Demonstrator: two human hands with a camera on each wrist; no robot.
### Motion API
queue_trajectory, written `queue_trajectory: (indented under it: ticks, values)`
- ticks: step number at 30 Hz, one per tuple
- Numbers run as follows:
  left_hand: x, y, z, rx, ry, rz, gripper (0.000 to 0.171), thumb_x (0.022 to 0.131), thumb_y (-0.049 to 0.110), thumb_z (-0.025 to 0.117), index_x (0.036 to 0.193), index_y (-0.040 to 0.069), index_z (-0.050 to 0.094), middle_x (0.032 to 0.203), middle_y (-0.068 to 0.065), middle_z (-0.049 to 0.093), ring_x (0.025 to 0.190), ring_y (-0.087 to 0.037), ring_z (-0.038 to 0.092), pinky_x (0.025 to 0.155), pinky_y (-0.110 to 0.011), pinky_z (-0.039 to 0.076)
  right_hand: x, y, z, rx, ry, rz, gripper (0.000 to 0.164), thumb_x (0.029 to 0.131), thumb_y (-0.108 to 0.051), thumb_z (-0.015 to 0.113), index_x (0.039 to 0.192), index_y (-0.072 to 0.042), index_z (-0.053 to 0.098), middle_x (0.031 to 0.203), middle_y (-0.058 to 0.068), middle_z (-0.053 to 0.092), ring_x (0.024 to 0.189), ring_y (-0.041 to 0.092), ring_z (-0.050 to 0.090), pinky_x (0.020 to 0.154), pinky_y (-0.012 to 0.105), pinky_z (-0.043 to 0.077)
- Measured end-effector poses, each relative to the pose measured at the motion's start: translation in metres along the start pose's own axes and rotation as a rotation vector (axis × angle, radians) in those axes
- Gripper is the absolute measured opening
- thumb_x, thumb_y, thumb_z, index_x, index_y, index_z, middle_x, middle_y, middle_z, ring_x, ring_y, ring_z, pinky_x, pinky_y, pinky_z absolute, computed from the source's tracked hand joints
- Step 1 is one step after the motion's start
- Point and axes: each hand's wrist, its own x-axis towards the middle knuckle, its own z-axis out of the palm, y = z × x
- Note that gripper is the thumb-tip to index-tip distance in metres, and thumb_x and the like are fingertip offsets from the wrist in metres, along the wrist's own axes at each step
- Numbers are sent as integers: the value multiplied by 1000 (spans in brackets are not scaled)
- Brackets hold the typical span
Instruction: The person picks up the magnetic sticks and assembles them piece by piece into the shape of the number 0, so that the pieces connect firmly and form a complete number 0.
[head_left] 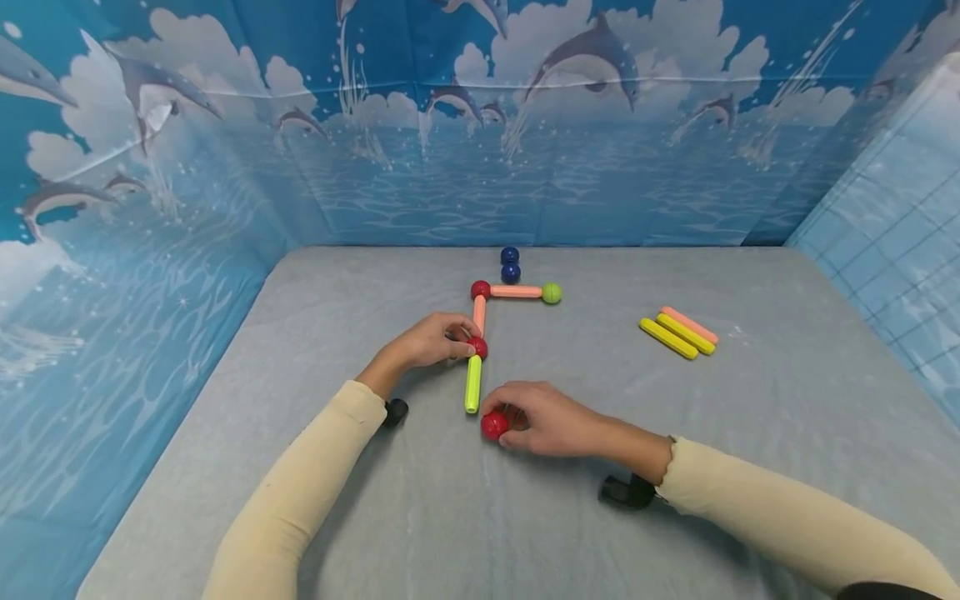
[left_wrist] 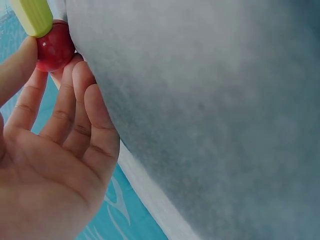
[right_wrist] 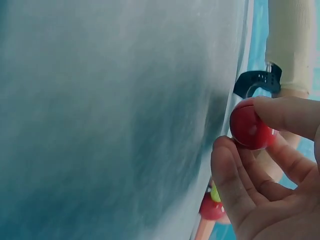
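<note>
My left hand (head_left: 435,340) pinches a red ball (head_left: 477,347) between thumb and fingers. From this ball an orange stick (head_left: 479,315) runs back to another red ball (head_left: 481,289), and a yellow-green stick (head_left: 472,385) points toward me. A second orange stick (head_left: 516,292) joins the back red ball to a green ball (head_left: 551,292). Close to the free end of the yellow-green stick, my right hand (head_left: 551,419) grips a loose red ball (right_wrist: 247,125) between thumb and fingers. A small gap separates that ball from the stick.
Two dark blue balls (head_left: 510,264) sit at the back, behind the joined pieces. On the right lie two yellow sticks (head_left: 669,338) and an orange stick (head_left: 688,325), side by side. A dolphin-print curtain (head_left: 480,183) stands behind the grey table (head_left: 360,292).
</note>
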Motion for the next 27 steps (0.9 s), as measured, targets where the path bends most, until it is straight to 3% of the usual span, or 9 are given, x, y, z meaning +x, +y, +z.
queue_trajectory:
  ticks: [12, 27]
  values:
    - [0, 2, -1, 4, 3, 13, 24, 94, 19, 68, 117, 17, 67, 112, -10, 66, 87, -19, 60, 70, -27, 50, 12, -7, 9, -5, 98, -40, 31, 83, -10, 79, 111, -10, 67, 98, 0, 70, 81, 6, 63, 75, 21, 55]
    - [2, -1, -2, 13, -4, 5, 24, 94, 20, 69, 117, 17, 67, 113, -10, 66, 87, -19, 60, 70, -26, 51, 22, -3, 16, 12, 111, -14, 28, 79, -11, 83, 101, -11, 67, 91, -1, 62, 79, 8, 58, 70, 17, 51]
